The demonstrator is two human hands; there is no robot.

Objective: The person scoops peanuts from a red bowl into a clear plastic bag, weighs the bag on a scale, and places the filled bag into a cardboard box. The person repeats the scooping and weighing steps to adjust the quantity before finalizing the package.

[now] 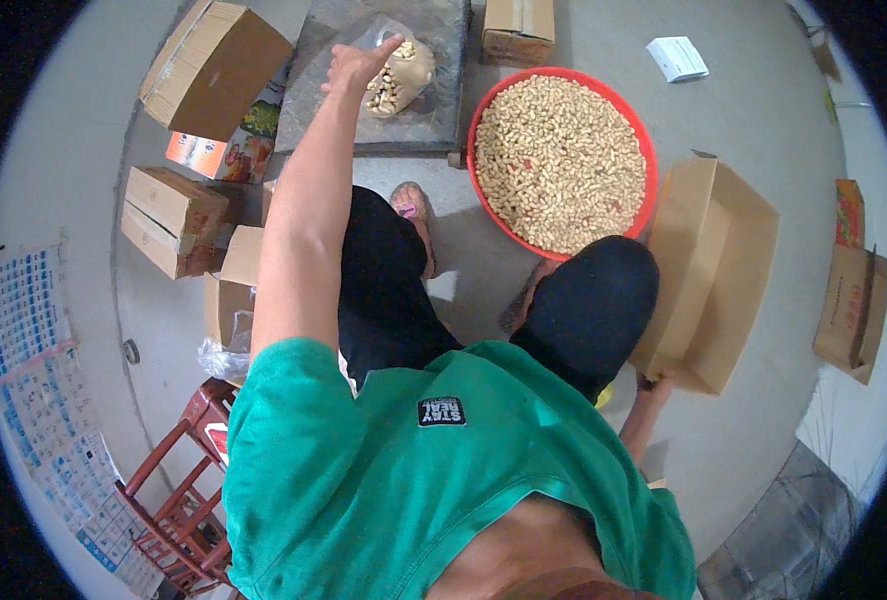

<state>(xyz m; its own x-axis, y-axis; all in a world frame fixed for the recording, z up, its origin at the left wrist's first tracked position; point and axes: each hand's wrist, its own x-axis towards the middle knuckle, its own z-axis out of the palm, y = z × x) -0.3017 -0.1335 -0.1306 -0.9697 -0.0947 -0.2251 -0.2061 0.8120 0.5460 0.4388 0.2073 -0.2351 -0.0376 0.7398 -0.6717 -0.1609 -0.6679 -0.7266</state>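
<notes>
My left hand (357,66) reaches far forward over a clear plastic bag (410,68) part-filled with peanuts in their shells. Its thumb points out to the right and its fingers are apart; whether they touch the bag I cannot tell. The bag rests on a dark, worn low platform (324,120). Down at my right side, my right hand (652,388) grips the near lower corner of an open cardboard box (709,275), which is tilted beside my right knee. A round red tub (652,150) heaped with peanuts stands on the floor between the platform and that box.
Several cardboard boxes (179,215) are stacked at the left. Behind them toward me stands a reddish-brown wooden chair (179,470). Another carton (519,30) stands beyond the tub, and a white packet (678,58) lies far right. A flattish carton (852,305) leans by the right wall.
</notes>
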